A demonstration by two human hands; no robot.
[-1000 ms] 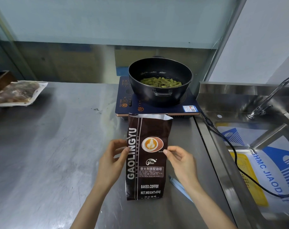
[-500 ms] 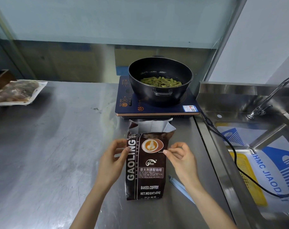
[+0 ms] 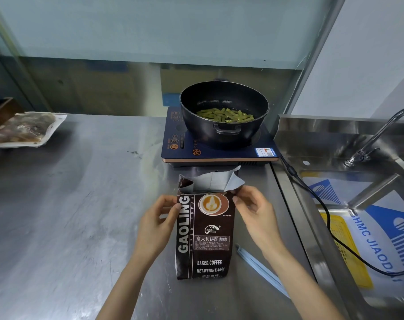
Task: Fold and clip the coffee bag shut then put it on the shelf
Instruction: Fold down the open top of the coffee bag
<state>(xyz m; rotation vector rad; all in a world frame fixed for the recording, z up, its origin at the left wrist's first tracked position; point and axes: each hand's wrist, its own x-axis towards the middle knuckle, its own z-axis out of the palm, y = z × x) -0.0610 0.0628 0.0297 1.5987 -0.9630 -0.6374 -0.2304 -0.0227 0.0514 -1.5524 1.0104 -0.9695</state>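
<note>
Two hands clamped on one coffee bag [image 3: 204, 236] | left hand [image 3: 156, 224], right hand [image 3: 254, 210] at its upper edges | bag stood on steel counter [image 3: 81, 215] | printed "GAOLING", "BAKED.COFFEE", "NET.WEIGHT:454g"

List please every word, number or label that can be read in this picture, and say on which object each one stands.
"GAOLING", "BAKED COFFEE", "意大利拼配咖啡", "BAKED.COFFEE", "NET.WEIGHT:454g": coffee bag.
"SHMC JIAOD", cut off: blue and white sheet in the sink.
Too small to read: the bag's fine print, the sticker and button marks on the induction cooker.
</note>
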